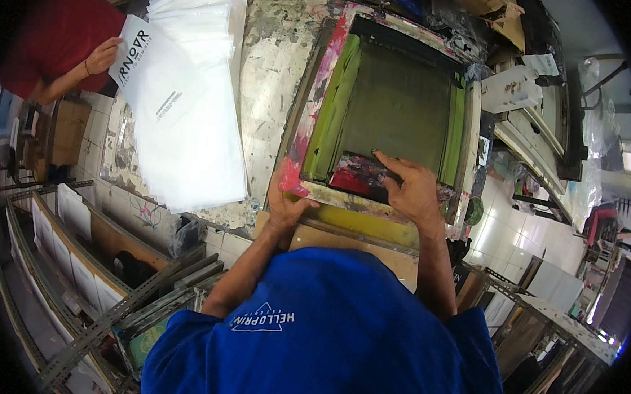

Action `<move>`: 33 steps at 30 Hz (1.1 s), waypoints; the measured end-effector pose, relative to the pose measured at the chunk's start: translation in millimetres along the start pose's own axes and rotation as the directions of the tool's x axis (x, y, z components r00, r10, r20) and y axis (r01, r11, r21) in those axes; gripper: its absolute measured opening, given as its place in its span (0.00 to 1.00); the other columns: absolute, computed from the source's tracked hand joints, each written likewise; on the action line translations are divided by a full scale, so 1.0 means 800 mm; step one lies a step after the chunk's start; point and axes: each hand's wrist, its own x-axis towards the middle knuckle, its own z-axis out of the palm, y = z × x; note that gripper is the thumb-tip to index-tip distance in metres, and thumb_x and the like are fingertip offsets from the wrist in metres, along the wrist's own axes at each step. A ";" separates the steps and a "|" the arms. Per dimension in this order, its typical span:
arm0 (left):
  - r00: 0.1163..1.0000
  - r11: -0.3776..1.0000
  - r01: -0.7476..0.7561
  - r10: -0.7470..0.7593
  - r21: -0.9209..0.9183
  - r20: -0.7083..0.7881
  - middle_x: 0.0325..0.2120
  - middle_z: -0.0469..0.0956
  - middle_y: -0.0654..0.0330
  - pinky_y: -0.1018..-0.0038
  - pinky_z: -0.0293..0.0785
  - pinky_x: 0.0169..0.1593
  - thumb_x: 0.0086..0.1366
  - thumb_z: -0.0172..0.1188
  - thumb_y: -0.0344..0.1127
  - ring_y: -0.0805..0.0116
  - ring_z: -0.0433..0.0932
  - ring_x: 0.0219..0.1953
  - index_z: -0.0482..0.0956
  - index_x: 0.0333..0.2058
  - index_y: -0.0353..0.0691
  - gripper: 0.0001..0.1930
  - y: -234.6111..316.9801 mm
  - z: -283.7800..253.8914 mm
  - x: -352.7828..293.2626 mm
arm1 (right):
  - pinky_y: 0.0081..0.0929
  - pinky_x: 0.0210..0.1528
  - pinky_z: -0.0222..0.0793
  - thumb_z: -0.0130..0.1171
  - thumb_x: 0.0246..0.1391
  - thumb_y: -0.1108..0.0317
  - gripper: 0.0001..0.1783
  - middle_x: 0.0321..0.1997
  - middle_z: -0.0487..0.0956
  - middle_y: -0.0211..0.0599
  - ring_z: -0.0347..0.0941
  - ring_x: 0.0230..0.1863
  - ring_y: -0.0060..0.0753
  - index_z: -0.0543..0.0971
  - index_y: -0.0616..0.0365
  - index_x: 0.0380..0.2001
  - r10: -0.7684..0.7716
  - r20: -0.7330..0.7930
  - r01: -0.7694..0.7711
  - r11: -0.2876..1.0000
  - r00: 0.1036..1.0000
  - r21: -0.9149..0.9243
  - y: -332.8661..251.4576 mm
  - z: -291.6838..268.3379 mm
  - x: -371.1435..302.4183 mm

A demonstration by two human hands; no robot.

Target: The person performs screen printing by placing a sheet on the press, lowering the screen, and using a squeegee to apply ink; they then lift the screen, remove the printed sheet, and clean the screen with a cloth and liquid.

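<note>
In front of me lies a screen printing frame (308,124), its wood stained pink and red, with dark olive mesh (401,94) inside. My left hand (288,208) grips the frame's near left corner; some fingers are hidden at its side. Near the lower end of the mesh, a squeegee (356,174) smeared with red and dark ink lies crosswise. My right hand (408,190) holds it from above, the index finger stretched along it and darkened with ink. Yellow-green material (361,225) shows under the near edge of the frame.
A fanned stack of white sheets (190,117) covers the paint-spattered table (273,57) at left. A co-worker in red holds a printed sheet (135,45) there. A white container (511,89) stands right of the frame. Metal racks with boards (95,256) fill the lower left.
</note>
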 end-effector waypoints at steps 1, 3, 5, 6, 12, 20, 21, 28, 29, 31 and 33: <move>1.000 1.000 -0.013 0.013 0.005 0.000 0.57 0.70 0.50 0.67 0.66 0.64 0.36 0.83 0.32 0.59 0.70 0.59 0.57 0.66 0.27 0.59 0.000 0.000 0.000 | 0.42 0.54 0.70 0.68 0.41 0.72 0.36 0.44 0.82 0.54 0.78 0.48 0.57 0.77 0.49 0.59 -0.018 -0.001 0.018 1.000 1.000 -0.026 -0.003 0.002 0.001; 0.999 0.999 -0.039 0.039 0.016 -0.003 0.55 0.70 0.50 0.66 0.67 0.63 0.35 0.84 0.34 0.58 0.71 0.58 0.58 0.66 0.27 0.59 0.000 0.000 0.001 | 0.46 0.56 0.64 0.69 0.39 0.71 0.41 0.44 0.79 0.51 0.75 0.49 0.54 0.73 0.48 0.63 -0.014 0.059 0.022 0.991 0.998 -0.129 -0.014 -0.004 -0.001; 0.999 0.994 -0.048 0.048 0.096 0.007 0.53 0.70 0.50 0.66 0.68 0.61 0.34 0.84 0.35 0.57 0.72 0.56 0.59 0.66 0.28 0.59 -0.004 -0.004 0.000 | 0.48 0.57 0.59 0.70 0.37 0.71 0.45 0.45 0.76 0.48 0.72 0.51 0.52 0.70 0.48 0.65 -0.007 0.080 0.024 0.978 0.997 -0.207 -0.025 -0.004 -0.003; 0.999 0.989 -0.052 0.051 0.137 0.010 0.52 0.70 0.50 0.65 0.68 0.60 0.34 0.84 0.35 0.56 0.72 0.55 0.60 0.66 0.29 0.59 -0.006 -0.005 -0.001 | 0.49 0.57 0.57 0.70 0.37 0.71 0.47 0.45 0.75 0.47 0.70 0.51 0.50 0.69 0.48 0.66 -0.003 0.072 0.020 0.972 0.997 -0.233 -0.026 0.000 -0.005; 0.999 0.988 -0.037 0.038 0.151 -0.003 0.48 0.72 0.49 0.63 0.69 0.55 0.35 0.83 0.37 0.53 0.73 0.49 0.62 0.66 0.31 0.57 -0.005 -0.005 -0.002 | 0.47 0.59 0.51 0.70 0.33 0.72 0.48 0.47 0.70 0.47 0.66 0.53 0.49 0.70 0.47 0.64 0.023 0.015 -0.020 0.982 1.000 -0.190 -0.007 0.012 0.021; 0.987 0.932 -0.150 0.160 0.330 -0.003 0.43 0.74 0.51 0.62 0.70 0.52 0.35 0.83 0.40 0.51 0.74 0.45 0.63 0.65 0.32 0.57 0.022 -0.007 0.003 | 0.47 0.58 0.53 0.70 0.31 0.71 0.48 0.48 0.71 0.44 0.66 0.55 0.47 0.71 0.43 0.64 -0.146 -0.214 0.080 0.953 0.966 -0.291 0.098 0.003 0.182; 0.983 0.925 -0.166 0.182 0.343 -0.015 0.43 0.75 0.51 0.61 0.70 0.52 0.35 0.83 0.40 0.51 0.74 0.45 0.63 0.65 0.32 0.57 0.020 -0.007 0.002 | 0.47 0.58 0.53 0.70 0.31 0.70 0.48 0.50 0.72 0.44 0.66 0.57 0.47 0.71 0.42 0.64 -0.160 -0.237 0.082 0.947 0.958 -0.309 0.116 0.002 0.206; 0.985 0.928 -0.174 0.162 0.331 0.064 0.46 0.75 0.47 0.57 0.70 0.50 0.44 0.79 0.47 0.46 0.73 0.45 0.63 0.66 0.38 0.51 0.021 -0.013 0.017 | 0.56 0.67 0.48 0.69 0.33 0.68 0.52 0.64 0.70 0.49 0.63 0.66 0.55 0.66 0.35 0.68 -0.030 -0.257 -0.065 0.933 0.966 -0.354 0.221 -0.027 0.342; 0.983 0.932 -0.181 0.166 0.314 0.076 0.46 0.75 0.47 0.57 0.70 0.50 0.45 0.78 0.45 0.45 0.72 0.46 0.63 0.66 0.38 0.50 0.025 -0.012 0.016 | 0.58 0.68 0.45 0.69 0.34 0.69 0.53 0.68 0.67 0.54 0.60 0.69 0.58 0.65 0.34 0.69 -0.019 -0.269 -0.074 0.940 0.963 -0.333 0.233 -0.027 0.350; 0.981 0.910 -0.188 0.190 0.369 0.030 0.46 0.74 0.46 0.57 0.69 0.51 0.49 0.74 0.52 0.45 0.71 0.46 0.63 0.66 0.37 0.49 0.020 -0.015 0.008 | 0.62 0.69 0.41 0.69 0.38 0.70 0.54 0.70 0.62 0.61 0.56 0.71 0.62 0.60 0.31 0.71 0.023 -0.218 -0.100 0.933 0.976 -0.347 0.221 -0.022 0.381; 0.989 0.924 -0.141 0.145 0.356 0.016 0.45 0.74 0.46 0.58 0.68 0.51 0.49 0.72 0.58 0.45 0.71 0.45 0.62 0.66 0.37 0.51 0.020 -0.011 0.001 | 0.64 0.69 0.39 0.69 0.41 0.70 0.54 0.71 0.60 0.63 0.53 0.72 0.64 0.58 0.29 0.72 0.053 -0.209 -0.131 0.915 0.977 -0.381 0.213 -0.023 0.394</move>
